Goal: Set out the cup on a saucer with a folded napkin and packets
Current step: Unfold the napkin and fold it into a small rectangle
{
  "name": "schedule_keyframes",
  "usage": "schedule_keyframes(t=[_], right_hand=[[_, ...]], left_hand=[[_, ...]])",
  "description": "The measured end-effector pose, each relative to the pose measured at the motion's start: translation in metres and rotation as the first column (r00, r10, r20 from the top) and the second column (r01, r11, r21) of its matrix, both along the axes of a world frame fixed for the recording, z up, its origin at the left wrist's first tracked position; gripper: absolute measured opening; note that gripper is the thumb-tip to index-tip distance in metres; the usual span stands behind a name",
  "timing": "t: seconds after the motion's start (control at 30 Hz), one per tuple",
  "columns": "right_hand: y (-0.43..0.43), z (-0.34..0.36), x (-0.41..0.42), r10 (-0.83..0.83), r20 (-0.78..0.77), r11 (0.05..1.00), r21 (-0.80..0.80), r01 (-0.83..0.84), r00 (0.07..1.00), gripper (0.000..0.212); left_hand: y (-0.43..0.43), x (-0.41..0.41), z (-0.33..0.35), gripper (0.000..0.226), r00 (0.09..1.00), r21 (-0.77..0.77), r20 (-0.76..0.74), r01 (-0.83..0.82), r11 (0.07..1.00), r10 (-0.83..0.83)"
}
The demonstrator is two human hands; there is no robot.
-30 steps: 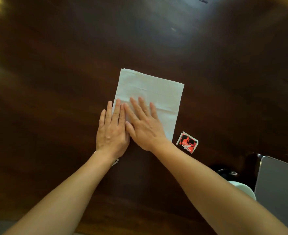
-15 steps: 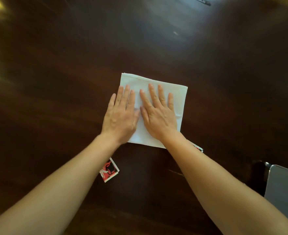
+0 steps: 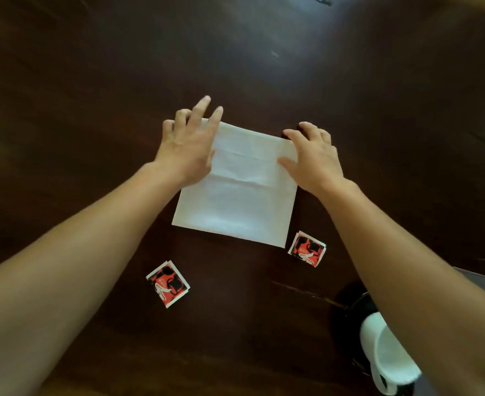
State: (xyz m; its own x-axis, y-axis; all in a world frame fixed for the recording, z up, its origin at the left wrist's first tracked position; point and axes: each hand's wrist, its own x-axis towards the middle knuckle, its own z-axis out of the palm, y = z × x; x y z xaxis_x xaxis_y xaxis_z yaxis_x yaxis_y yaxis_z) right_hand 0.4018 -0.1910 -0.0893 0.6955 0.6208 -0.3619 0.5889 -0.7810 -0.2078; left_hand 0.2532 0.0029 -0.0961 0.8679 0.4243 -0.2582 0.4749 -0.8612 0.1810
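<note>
Dark wood counter [image 3: 92,81] | white napkin [image 3: 235,201] flat at centre | left hand [image 3: 185,151], right hand [image 3: 314,161] at far corners, fingers curled on edges | red packets [image 3: 168,283] near.

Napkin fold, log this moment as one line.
step: folding napkin | left hand: far left corner | right hand: far right corner | packets: on table | cup: near right, waiting

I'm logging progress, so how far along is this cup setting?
Done: napkin folded at least once, flat on the table. In hand: left hand and right hand at its far corners. Left: the two packets lie loose; cup off to the right.
</note>
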Motion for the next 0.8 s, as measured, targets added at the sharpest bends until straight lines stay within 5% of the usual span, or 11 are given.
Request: schedule_keyframes(t=[0.2, 0.33, 0.53, 0.63, 0.8], right_hand=[[0.021, 0.019, 0.013, -0.089, -0.136, 0.996, -0.038, 0.084, 0.987, 0.052], [0.018, 0.027, 0.016, -0.081, -0.154, 0.996, 0.035, 0.088, 0.985, 0.025], [0.003, 0.044, 0.025, -0.102, -0.179, 0.964, 0.224, 0.142, 0.978, 0.015], [-0.006, 0.056, 0.029, -0.083, -0.107, 0.948, 0.299, 0.111, 0.991, 0.013], [-0.022, 0.072, 0.02, -0.059, 0.042, 0.922, 0.385, 0.038, 0.997, 0.013]], left_hand=[[0.016, 0.036, 0.01, 0.065, 0.988, -0.006, -0.122, 0.093, 0.996, -0.093], [0.018, 0.048, 0.023, 0.044, 0.977, 0.026, -0.174, 0.128, 0.991, -0.122], [0.02, 0.05, 0.039, 0.039, 0.995, -0.256, -0.087, 0.022, 0.966, -0.045], [0.025, 0.053, 0.054, 0.017, 0.996, -0.211, 0.026, 0.092, 0.973, -0.088], [0.025, 0.04, 0.082, 0.014, 0.963, -0.154, 0.213, 0.2, 0.968, -0.165]])
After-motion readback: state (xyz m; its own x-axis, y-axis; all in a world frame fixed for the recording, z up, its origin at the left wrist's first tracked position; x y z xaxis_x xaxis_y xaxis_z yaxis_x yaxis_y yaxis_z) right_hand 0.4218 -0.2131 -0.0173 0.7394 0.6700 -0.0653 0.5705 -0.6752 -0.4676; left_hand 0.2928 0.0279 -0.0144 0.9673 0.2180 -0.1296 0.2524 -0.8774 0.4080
